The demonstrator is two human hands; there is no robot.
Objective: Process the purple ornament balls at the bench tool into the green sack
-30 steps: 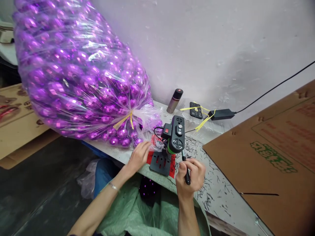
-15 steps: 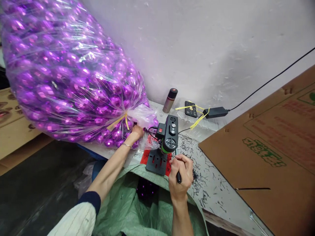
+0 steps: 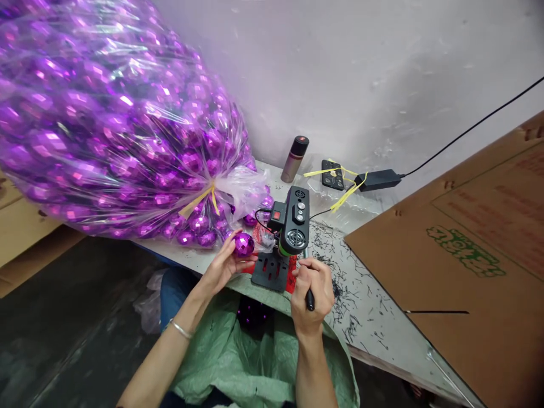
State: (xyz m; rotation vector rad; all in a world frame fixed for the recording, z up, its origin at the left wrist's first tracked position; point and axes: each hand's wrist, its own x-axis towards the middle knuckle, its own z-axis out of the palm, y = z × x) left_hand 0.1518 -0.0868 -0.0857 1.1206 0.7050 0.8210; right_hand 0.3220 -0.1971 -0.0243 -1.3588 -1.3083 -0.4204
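My left hand [image 3: 221, 266] holds a shiny purple faceted ball [image 3: 243, 245] in its fingers, just left of a small black machine [image 3: 296, 218] with a red switch and round vents. The machine stands on a slotted black base plate [image 3: 269, 272] over a red patch. My right hand [image 3: 313, 292] is closed around a slim tool with a black handle end [image 3: 310, 301] and a thin metallic shaft; its tip is hidden behind the machine. Below both hands gapes a green woven sack [image 3: 204, 357] with dark purple balls [image 3: 251, 313] inside.
A huge clear bag [image 3: 127, 141] of purple balls, tied with yellow strips, leans at left. Behind the machine are a spray can [image 3: 294, 160], a black phone-like item [image 3: 332, 174] and a power adapter [image 3: 378, 180]. A cardboard box [image 3: 467, 272] stands right; black scraps litter the table [image 3: 369, 334].
My left hand has come out from beside the tied bag neck, toward me, and now has a purple ball in its fingers. My right hand keeps its grip on the tool, nearly still.
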